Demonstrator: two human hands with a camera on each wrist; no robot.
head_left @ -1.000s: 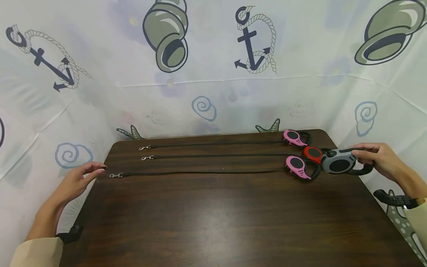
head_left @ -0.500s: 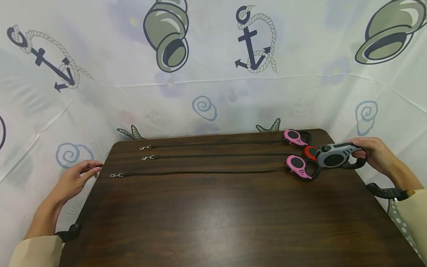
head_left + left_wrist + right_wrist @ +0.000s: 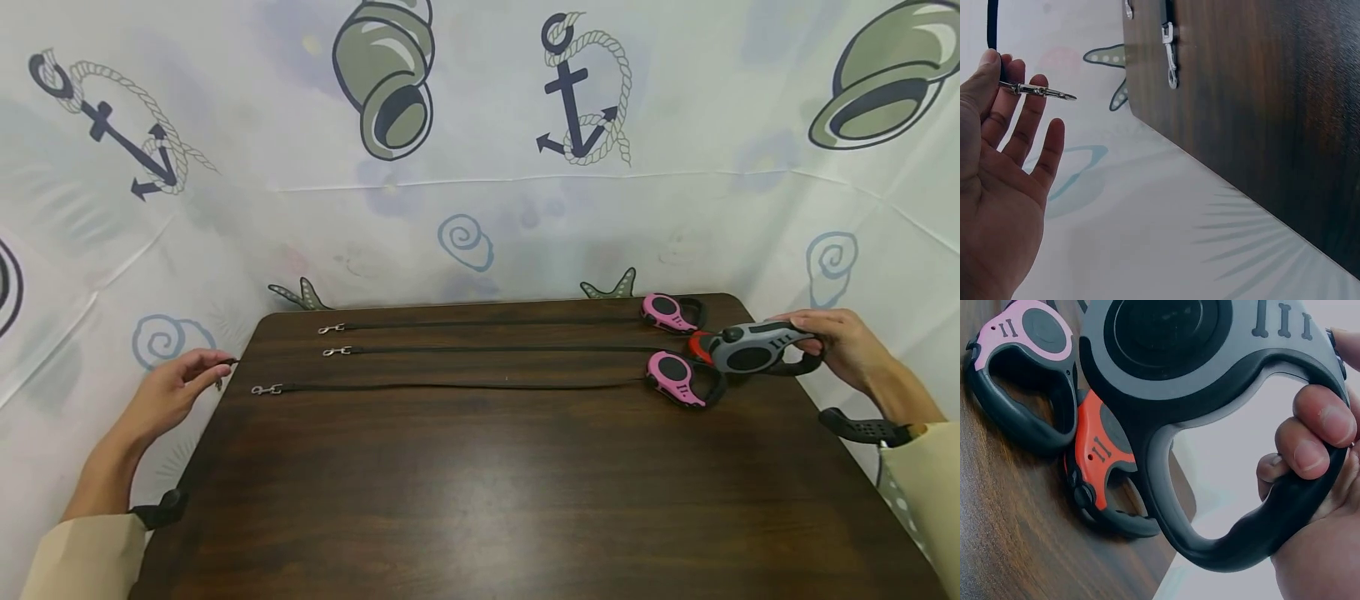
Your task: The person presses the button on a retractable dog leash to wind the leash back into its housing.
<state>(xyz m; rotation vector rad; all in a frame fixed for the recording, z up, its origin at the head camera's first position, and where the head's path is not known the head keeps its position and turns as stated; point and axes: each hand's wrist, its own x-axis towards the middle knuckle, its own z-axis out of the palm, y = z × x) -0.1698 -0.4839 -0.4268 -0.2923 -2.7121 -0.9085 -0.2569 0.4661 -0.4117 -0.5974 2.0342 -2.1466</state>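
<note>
Backdrop: nautical-print sheet (image 3: 480, 208) with anchors and shells hangs behind and beside a dark wooden surface (image 3: 480, 483).
Right hand: your right hand (image 3: 843, 346) curls its fingers (image 3: 1319, 428) round the handle of the grey retractable leash (image 3: 753, 348), so this grip is full. You hold it at the far right corner of the surface.
Left hand: your left hand (image 3: 997, 187) hovers off the left edge, the fingers relaxed and spread. A metal clip (image 3: 1038, 91) lies across the fingertips with its black cord (image 3: 991, 25); if the thumb pinches it, I cannot tell.
Change: one second ago the grey leash was lower and more to the right; now you have lifted it a little and moved it over the red leash (image 3: 699, 343). The left hand has drifted slightly away from the edge. In my judgement the grey leash is being carried toward the others.
Around: two pink leashes (image 3: 678, 377) lie at the right, their cords stretched out to clips (image 3: 266, 389) at the left.
In the way: the red leash lies directly under the grey one, and the nearer pink one just beside it.
</note>
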